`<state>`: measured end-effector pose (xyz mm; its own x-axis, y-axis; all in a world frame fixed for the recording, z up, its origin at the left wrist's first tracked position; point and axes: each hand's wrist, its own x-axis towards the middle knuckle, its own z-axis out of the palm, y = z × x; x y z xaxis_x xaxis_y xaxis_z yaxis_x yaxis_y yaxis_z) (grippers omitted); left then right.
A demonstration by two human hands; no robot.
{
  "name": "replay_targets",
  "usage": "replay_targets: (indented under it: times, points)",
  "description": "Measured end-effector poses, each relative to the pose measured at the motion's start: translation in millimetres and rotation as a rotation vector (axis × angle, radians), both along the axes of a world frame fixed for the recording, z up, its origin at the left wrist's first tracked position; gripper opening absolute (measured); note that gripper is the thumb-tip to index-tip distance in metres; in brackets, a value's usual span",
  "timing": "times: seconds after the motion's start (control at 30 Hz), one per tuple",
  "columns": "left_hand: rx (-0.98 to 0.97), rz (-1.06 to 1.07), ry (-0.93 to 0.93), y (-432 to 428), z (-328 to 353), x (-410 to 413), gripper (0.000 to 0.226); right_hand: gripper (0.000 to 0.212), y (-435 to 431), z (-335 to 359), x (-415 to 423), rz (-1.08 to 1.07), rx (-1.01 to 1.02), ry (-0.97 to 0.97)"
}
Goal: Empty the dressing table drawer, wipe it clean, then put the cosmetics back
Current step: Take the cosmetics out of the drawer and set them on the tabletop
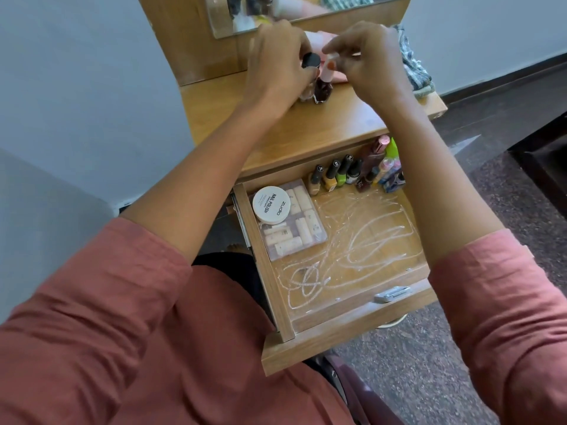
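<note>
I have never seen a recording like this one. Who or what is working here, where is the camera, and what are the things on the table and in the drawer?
There is no machine: a person works with two bare hands. The single picture comes from a camera worn on the head, looking forward and down, so you see both arms from above.

The left hand grips dark nail polish bottles with a black cap, standing on the wooden table top. The right hand pinches a small pale tube beside them. A checked cloth lies at the right, under the mirror.

Below, the open drawer already holds a row of nail polish bottles along its back, and a clear box with a round white jar on top. The rest of its lined floor is bare.
</note>
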<state>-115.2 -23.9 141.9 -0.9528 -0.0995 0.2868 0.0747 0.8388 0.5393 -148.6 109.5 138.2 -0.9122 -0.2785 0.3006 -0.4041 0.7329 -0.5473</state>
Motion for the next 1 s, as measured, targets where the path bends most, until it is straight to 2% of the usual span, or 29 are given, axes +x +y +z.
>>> replay_targets:
  times: [0.23,0.6,0.77,0.9,1.0]
  points:
    - [-0.060,0.034,-0.003,-2.4,-5.0,-5.3,0.022,0.025,-6.6,-1.5,-4.2,0.033,-0.010,0.001]
    - [-0.055,0.031,0.007,-1.5,-7.4,-2.0,0.025,0.031,-7.4,-5.8,-1.9,0.015,-0.088,-0.029]
    - [-0.048,0.034,0.073,1.6,-3.7,6.9,0.030,0.040,-0.9,-5.3,2.2,0.006,-0.141,-0.054]
    - [-0.031,0.053,0.181,12.5,-1.9,23.9,0.025,0.037,17.6,-2.2,15.4,-0.023,-0.200,-0.045]
    - [0.013,0.002,0.175,27.4,-7.5,40.5,0.022,0.030,35.8,-5.7,29.6,-0.045,-0.206,-0.046]
